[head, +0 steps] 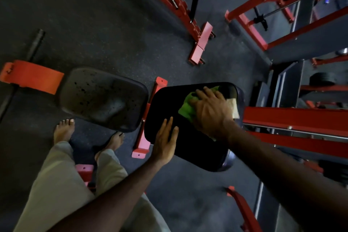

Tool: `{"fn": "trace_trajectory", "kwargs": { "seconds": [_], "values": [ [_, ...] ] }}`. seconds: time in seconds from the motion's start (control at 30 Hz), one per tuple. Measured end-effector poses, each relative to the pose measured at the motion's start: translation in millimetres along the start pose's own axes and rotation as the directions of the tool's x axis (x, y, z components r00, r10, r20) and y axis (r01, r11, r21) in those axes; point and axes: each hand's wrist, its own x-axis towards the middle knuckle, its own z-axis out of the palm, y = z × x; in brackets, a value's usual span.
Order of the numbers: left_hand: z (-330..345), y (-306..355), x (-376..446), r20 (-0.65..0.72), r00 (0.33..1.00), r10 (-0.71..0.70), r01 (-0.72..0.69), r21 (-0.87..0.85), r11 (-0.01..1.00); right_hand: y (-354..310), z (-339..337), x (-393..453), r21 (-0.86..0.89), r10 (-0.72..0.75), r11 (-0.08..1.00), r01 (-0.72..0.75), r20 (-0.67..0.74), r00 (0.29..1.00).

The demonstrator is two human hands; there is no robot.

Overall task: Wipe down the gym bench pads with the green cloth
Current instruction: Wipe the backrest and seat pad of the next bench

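Observation:
A black backrest pad of the gym bench fills the middle of the view. On its upper part lies the green cloth, bunched under my right hand, which presses it flat against the pad with spread fingers. My left hand rests flat on the pad's left edge, fingers straight. To the left sits the black seat pad, worn and speckled with small holes.
Red bench frame bars run between the two pads. A red rack stands close on the right and another red frame behind. My bare feet stand on the dark rubber floor by the seat.

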Motion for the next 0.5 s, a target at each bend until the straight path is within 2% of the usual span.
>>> {"fn": "trace_trajectory", "kwargs": {
  "seconds": [0.07,0.17,0.2,0.23,0.3,0.4,0.43,0.5],
  "values": [
    [0.2,1.7,-5.5,-0.006,1.0,0.016,-0.016,-0.017,1.0,-8.8,9.6,-15.1,-0.009,-0.011,1.0,0.011,-0.011,1.0],
    [-2.4,-1.9,-10.4,-0.022,0.998,0.06,-0.06,-0.02,0.998,-38.3,33.3,-72.2,0.027,-0.188,0.982,0.187,0.059,0.98],
    [-3.1,-3.4,-11.4,-0.018,0.998,0.057,-0.057,-0.004,0.998,-40.2,36.5,-84.2,0.033,-0.232,0.973,0.229,0.126,0.965],
    [-3.6,-3.3,-13.7,-0.013,0.999,0.051,-0.051,0.007,0.999,-36.4,38.9,-87.0,0.015,-0.256,0.966,0.256,0.132,0.958],
    [-5.3,-4.0,-16.5,0.006,1.0,0.022,-0.022,0.007,1.0,-18.8,27.6,-68.4,-0.02,-0.201,0.979,0.202,0.055,0.978],
    [-9.1,-5.1,-15.0,0.041,0.999,-0.011,0.01,0.011,1.0,7.5,4.5,-38.8,0.0,0.011,1.0,-0.011,-0.041,0.999],
    [-10.2,-7.1,-16.4,0.044,0.999,-0.017,0.017,0.005,1.0,2.7,5.4,-40.8,-0.003,0.017,1.0,-0.017,-0.028,0.999],
    [-12.3,-6.6,-16.0,0.044,0.999,-0.02,0.021,-0.011,1.0,-17.9,20.0,-61.0,-0.015,-0.085,0.996,0.085,0.033,0.996]
  ]
}}
